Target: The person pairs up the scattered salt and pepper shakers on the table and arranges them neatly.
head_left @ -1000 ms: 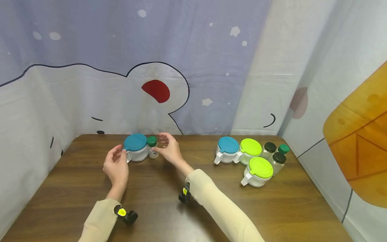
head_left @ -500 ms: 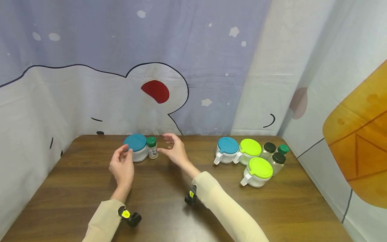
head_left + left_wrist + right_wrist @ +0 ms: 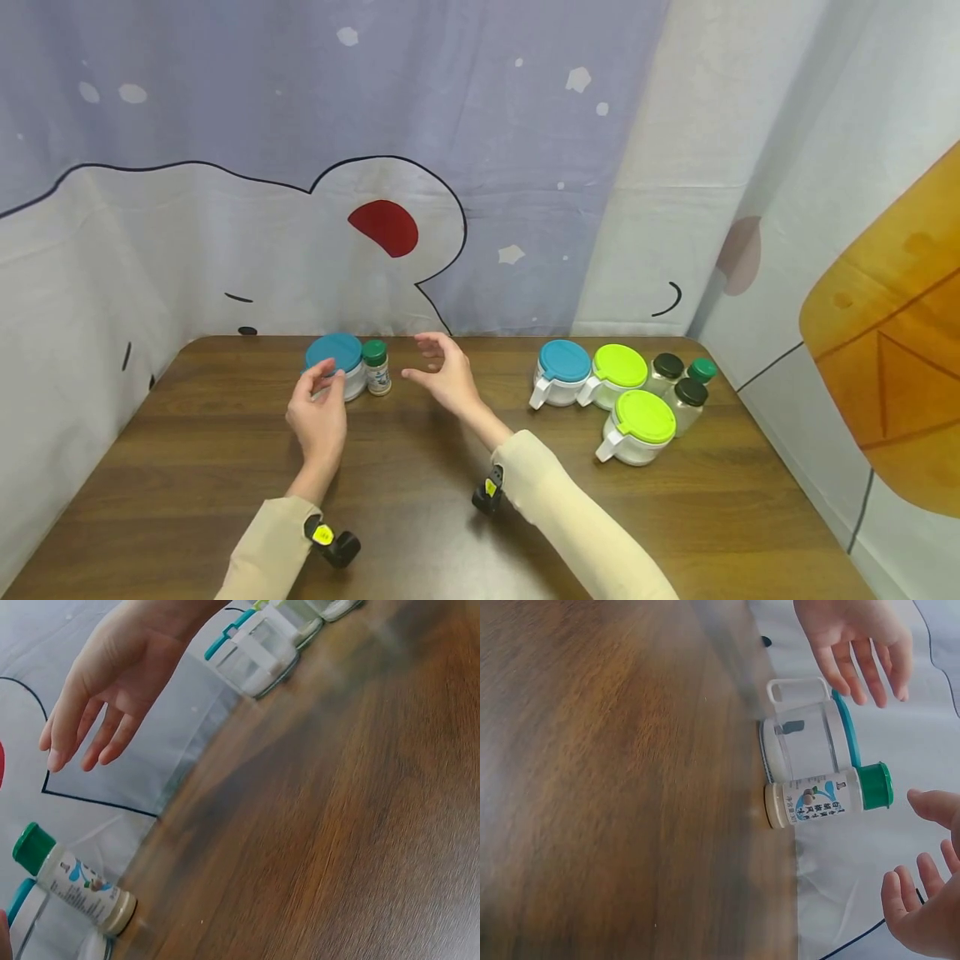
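At the back left of the table stands a jar with a blue lid [image 3: 334, 351] and a white handle, and a green-capped spice bottle [image 3: 377, 370] stands upright close against its right side. My left hand [image 3: 321, 417] is in front of that jar, its fingers loosely bent and holding nothing; it hides part of the jar in the head view. To the right of the bottle my right hand [image 3: 448, 380] hovers with thumb and fingers spread, apart from the bottle. The right wrist view shows the bottle's printed label [image 3: 815, 799] and the jar's clear body [image 3: 808, 744].
On the right stand another blue-lidded jar [image 3: 564, 367], two lime-lidded jars, the nearer one [image 3: 643, 421] in front, two black-capped bottles [image 3: 689, 400] and a green-capped bottle [image 3: 702, 370]. A printed curtain [image 3: 525, 183] hangs behind the brown wooden table [image 3: 420, 517].
My right hand has drawn away from the spice bottle to the right. My left hand has shifted right, from beside the jar to in front of it. Jar and bottle have stayed put.
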The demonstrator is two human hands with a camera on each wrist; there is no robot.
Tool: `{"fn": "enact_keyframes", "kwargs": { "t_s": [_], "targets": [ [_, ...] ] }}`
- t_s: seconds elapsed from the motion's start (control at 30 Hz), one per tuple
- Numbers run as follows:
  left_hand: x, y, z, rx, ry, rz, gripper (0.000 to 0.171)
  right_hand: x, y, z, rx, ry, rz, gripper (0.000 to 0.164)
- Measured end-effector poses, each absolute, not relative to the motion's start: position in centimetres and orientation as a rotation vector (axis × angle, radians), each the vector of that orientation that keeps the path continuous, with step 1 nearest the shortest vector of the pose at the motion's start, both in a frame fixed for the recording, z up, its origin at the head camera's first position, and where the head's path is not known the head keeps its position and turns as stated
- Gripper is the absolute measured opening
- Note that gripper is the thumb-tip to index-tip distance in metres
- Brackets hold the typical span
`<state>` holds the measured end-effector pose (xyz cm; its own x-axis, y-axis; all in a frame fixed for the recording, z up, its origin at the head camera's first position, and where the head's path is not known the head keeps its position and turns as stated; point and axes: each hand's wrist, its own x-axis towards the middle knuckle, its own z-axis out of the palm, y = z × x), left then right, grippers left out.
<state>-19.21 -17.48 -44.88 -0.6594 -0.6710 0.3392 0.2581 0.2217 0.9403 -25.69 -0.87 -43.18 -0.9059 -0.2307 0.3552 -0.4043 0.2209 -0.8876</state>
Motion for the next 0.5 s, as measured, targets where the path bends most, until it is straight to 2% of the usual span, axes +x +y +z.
{"fn": "enact_keyframes", "kwargs": {
  "t_s": [0.33,0.5],
  "targets": [
    [-17.2,-15.1,-41.9,0.342,-1.794,-1.537,0.025,-25.3,0.1,-43.3,0.637,-2.260,1.834,0.055],
    [-17.0,-14.5,-41.6,0.322,-1.789,-1.561,0.024,-25.3,0.7,-43.1,0.628,-2.313,1.772,0.054]
  ]
}}
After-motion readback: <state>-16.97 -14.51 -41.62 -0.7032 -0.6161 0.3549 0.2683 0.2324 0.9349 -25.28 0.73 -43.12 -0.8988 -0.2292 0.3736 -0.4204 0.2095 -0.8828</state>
